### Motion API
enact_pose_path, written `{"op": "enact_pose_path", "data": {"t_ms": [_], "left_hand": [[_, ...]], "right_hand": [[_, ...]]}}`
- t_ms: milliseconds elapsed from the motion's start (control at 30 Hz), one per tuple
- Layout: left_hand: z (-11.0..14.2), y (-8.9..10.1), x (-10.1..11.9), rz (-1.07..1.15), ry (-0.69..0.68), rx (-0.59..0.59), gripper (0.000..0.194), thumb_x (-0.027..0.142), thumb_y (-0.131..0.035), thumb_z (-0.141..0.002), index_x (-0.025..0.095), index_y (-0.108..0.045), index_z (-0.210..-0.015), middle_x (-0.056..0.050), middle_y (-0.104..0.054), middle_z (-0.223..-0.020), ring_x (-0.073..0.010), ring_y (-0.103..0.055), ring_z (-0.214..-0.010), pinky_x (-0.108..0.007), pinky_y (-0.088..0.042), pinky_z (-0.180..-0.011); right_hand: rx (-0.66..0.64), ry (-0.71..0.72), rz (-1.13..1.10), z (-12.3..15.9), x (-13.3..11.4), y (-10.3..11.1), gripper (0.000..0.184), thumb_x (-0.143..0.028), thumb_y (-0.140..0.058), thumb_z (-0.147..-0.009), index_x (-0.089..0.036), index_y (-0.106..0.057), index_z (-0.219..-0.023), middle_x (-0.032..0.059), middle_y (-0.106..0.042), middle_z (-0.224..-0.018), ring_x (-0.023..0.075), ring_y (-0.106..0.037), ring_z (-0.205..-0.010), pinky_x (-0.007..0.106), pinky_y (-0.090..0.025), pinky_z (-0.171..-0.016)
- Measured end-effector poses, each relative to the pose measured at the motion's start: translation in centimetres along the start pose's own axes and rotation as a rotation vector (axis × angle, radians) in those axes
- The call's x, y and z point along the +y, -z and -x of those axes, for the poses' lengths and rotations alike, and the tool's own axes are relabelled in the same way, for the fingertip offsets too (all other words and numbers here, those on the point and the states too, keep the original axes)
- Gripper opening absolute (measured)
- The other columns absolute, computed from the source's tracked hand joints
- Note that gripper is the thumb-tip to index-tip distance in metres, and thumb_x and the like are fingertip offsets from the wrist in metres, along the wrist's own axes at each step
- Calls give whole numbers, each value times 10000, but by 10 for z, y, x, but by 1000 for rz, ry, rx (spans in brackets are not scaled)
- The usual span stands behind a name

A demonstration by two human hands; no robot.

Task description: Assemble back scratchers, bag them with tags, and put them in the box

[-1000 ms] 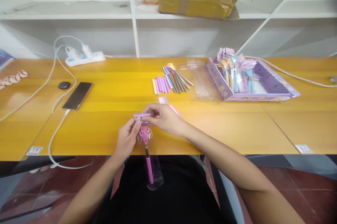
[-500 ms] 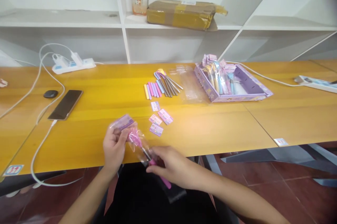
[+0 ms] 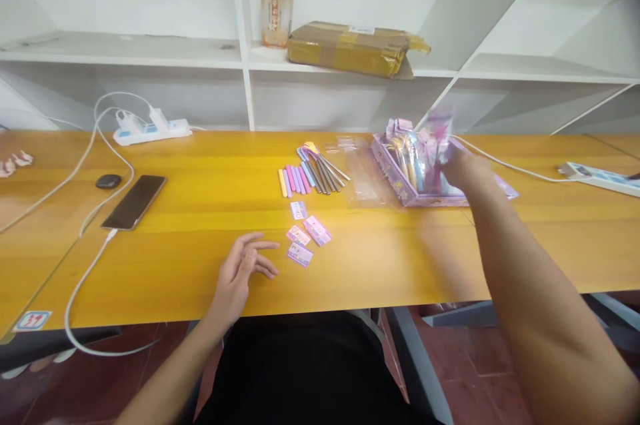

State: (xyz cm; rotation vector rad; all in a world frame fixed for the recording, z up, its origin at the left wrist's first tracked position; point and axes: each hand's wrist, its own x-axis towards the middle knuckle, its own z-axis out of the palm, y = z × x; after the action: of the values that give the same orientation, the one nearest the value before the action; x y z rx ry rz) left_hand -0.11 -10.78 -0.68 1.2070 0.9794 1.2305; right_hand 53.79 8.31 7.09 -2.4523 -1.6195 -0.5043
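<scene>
My right hand clasps a blurred bagged pink toy over the purple box; I'd ease it in beside the other packs. My left hand rests slack, holding nothing, on the surface near the small cards.

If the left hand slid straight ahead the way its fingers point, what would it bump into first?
Probably the small purple card nearest its fingertips. The left hand rests open on the yellow table, fingers pointing right and slightly away, and that card lies just beyond them, with more cards behind it.
</scene>
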Motion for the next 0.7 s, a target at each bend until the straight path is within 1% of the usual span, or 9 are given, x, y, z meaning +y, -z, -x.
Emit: {"op": "enact_pose_path", "data": {"t_ms": [67, 100, 233, 267, 333, 400, 467, 567, 700], "left_hand": [[0, 1, -2, -19, 6, -5, 421, 523, -554, -1104, 184, -562, -1355, -176, -776, -1258, -214, -780, -773, -371, -637, -709], [0, 1, -3, -26, 9, -6, 422, 525, -546, -1107, 184, -562, -1355, -176, -776, -1257, -213, -777, -769, -370, -635, -705], [1, 1, -5, -68, 17, -22, 427, 529, -518, -1119, 181, -560, -1362, -174, -769, -1265, -207, -772, -771, -372, -635, -715], [1, 0, -6, -83, 18, -24, 426, 530, -516, -1120, 181, -561, -1359, -172, -768, -1267, -205, -771, -770, -372, -634, -717], [2, 1, -7, -102, 22, -28, 419, 533, -522, -1117, 181, -567, -1341, -169, -768, -1261, -201, -767, -762, -369, -631, -712], [2, 1, -7, -105, 25, -32, 407, 533, -535, -1112, 182, -576, -1316, -162, -773, -1237, -202, -763, -757, -365, -625, -703], [2, 2, -7, -94, 27, -34, 397, 526, -549, -1108, 182, -582, -1302, -156, -778, -1204, -205, -760, -762, -362, -619, -701], [2, 1, -4, -76, 34, -35, 370, 512, -567, -1102, 180, -600, -1262, -135, -780, -1135, -200, -752, -744, -354, -604, -693], [3, -1, -6, -100, 73, -67, 362, 537, -606, -1072, 185, -641, -1149, -91, -764, -1000, -187, -723, -686, -329, -569, -644]], "right_hand": [[-93, -36, 10, 2, -2, -7, 304, -353, -777, -915, -106, -822, -1088, 236, -765, -985, 243, -617, -760, 366, -368, -658], [-120, -53, 11, 6, -5, -8, 302, -355, -771, -924, -111, -828, -1093, 262, -762, -1052, 265, -638, -819, 375, -371, -680], [-44, -49, -20, 23, -24, -1, 438, -290, -528, -1055, -28, -735, -1338, 387, -633, -1362, 387, -628, -1164, 428, -401, -797], [-27, -21, -40, 27, -32, 2, 452, -272, -467, -1072, -26, -722, -1353, 380, -628, -1375, 389, -623, -1189, 431, -408, -814], [-19, 65, -91, 32, -52, 9, 440, -272, -410, -1091, -91, -752, -1300, 296, -691, -1318, 346, -653, -1141, 403, -425, -828], [-56, 205, -155, 38, -77, 13, 391, -307, -437, -1091, -160, -787, -1186, 201, -759, -1192, 294, -684, -1034, 362, -439, -814], [-120, 375, -219, 45, -105, 13, 337, -318, -483, -1078, -185, -790, -1117, 152, -787, -1094, 272, -696, -966, 338, -451, -795], [-173, 508, -270, 55, -143, 7, 291, -303, -513, -1072, -194, -779, -1113, 136, -792, -1108, 268, -708, -969, 330, -469, -794], [-176, 526, -278, 69, -178, -5, 312, -346, -498, -1098, -177, -751, -1166, 174, -745, -1221, 271, -719, -993, 343, -496, -827]]}}
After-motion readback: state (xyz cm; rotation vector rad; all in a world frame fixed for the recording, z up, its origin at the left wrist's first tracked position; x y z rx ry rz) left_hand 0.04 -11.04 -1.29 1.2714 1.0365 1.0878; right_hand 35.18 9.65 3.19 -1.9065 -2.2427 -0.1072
